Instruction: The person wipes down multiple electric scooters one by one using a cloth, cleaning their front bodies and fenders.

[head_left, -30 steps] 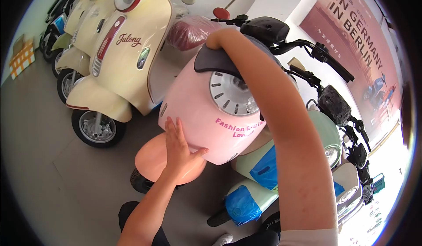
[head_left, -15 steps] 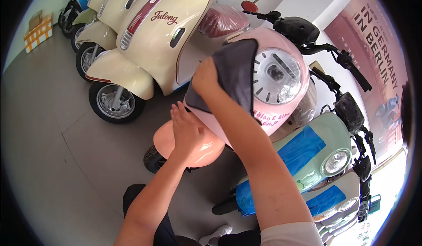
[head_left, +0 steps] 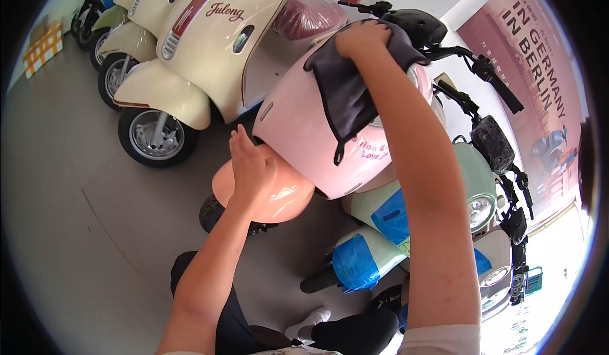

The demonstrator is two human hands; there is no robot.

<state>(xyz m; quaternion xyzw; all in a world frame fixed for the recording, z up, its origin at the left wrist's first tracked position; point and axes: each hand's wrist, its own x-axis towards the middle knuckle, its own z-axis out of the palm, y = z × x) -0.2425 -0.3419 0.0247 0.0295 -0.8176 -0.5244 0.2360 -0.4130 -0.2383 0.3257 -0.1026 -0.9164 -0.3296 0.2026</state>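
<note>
Cream scooter (head_left: 209, 51): parked at left, "Julong" in script across its front, apart from both hands.

Left hand (head_left: 254, 168): fingers extended, nothing in its grasp, poised at the upper edge of a peach front fender (head_left: 288, 193); whether the palm touches that surface is hidden.

Pink front panel (head_left: 292, 114): spans the space between the two hands, its lower edge near the left hand, its upper part beneath the right.

Dark cloth (head_left: 346, 95): draped over the pink front panel, up and to the right of the left hand; its longer run slants from upper right down to a looped corner (head_left: 338, 155), beside partly covered lettering (head_left: 371, 149).

Right hand (head_left: 365, 38): much the nearer of the two, directly atop the cloth's upper end, fingers bent and slightly spread; whether they pinch the fabric or merely press it, one cannot tell.

Green scooter (head_left: 477, 171): below and right of the cloth, blue film (head_left: 390, 219) on its front.

Black handlebar (head_left: 498, 89): to the right, beyond the cloth, touched by neither hand.
</note>
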